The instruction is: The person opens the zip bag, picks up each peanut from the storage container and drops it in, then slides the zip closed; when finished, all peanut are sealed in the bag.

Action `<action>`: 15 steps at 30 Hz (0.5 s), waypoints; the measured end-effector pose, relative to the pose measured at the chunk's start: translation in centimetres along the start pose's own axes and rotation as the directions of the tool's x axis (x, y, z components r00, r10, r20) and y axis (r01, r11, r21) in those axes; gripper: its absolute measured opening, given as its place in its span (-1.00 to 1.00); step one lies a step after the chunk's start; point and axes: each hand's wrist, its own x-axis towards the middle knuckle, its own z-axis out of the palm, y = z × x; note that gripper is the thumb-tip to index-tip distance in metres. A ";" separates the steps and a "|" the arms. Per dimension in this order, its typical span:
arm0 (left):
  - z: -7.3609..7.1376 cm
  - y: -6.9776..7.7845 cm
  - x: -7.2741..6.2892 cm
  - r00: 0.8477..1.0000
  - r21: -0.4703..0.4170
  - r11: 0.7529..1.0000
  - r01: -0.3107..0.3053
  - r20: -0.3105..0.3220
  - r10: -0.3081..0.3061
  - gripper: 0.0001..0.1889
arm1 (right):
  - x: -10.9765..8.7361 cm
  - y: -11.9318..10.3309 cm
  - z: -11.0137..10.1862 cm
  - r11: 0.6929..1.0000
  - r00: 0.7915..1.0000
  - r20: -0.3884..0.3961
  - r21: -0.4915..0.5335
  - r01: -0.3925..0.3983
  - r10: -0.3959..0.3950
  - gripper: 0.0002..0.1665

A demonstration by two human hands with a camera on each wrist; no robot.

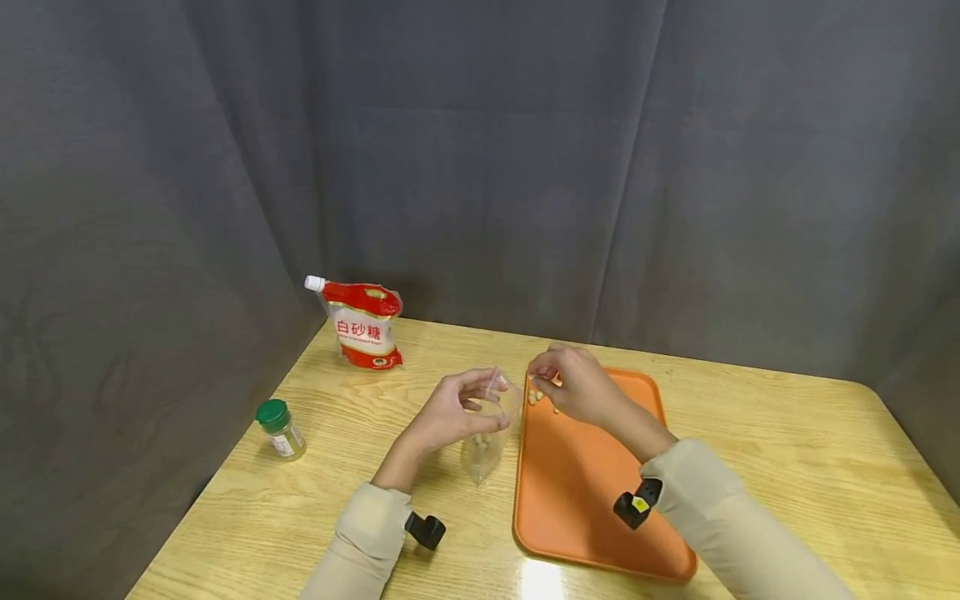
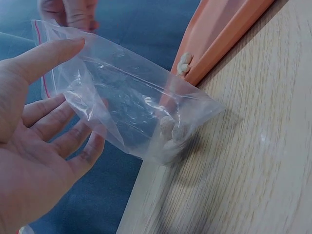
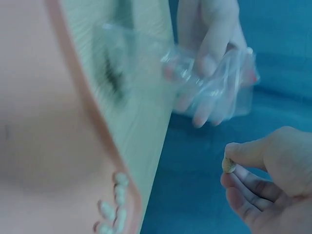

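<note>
My left hand (image 1: 450, 412) grips a clear zip bag (image 2: 126, 83) near its mouth, thumb on one side and fingers on the other. Several pale peanuts (image 2: 171, 146) lie in the bottom corner of the bag, close over the table. Between thumb and fingertips my right hand (image 1: 581, 387) pinches a single peanut (image 3: 228, 165), just to the right of the bag's mouth. Under that hand is the far left corner of an orange tray (image 1: 592, 492), where several loose peanuts (image 3: 117, 204) lie along the rim.
At the back left of the wooden table (image 1: 765, 467) stands a red and white pouch of white sugar (image 1: 363, 329) with a white cap. A small green-lidded jar (image 1: 283, 432) stands near the left edge. Dark grey curtains (image 1: 480, 183) hang behind the table.
</note>
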 end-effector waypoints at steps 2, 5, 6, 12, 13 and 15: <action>0.0 0.0 0.0 1.000 0.004 1.000 -0.006 -0.003 0.006 -0.28 | 0.3 -0.6 -0.1 1.000 1.000 0.001 0.012 0.017 -0.017 -0.87; -0.1 0.1 0.0 1.000 0.007 1.000 -0.011 -0.002 0.011 -0.30 | 0.6 -1.2 -0.2 0.998 0.999 0.000 0.036 0.045 -0.045 -0.87; -0.1 0.1 0.0 1.000 0.009 1.000 -0.010 0.000 0.010 -0.30 | 0.6 -1.5 -0.2 0.998 0.999 0.000 0.042 0.054 -0.054 -0.86; 0.0 0.0 0.0 1.000 0.028 1.000 -0.008 0.005 0.008 -0.28 | 0.7 -2.8 -0.1 0.995 0.995 -0.002 0.034 0.095 -0.095 -0.85; 0.0 0.0 0.0 1.000 0.030 1.000 -0.007 0.006 0.007 -0.27 | 0.7 -2.9 0.0 0.994 0.995 -0.001 0.029 0.101 -0.101 -0.84; 0.0 0.0 0.0 1.000 0.033 0.999 -0.002 0.006 0.002 -0.27 | 0.7 -3.2 0.0 0.993 0.994 -0.002 0.024 0.112 -0.112 -0.84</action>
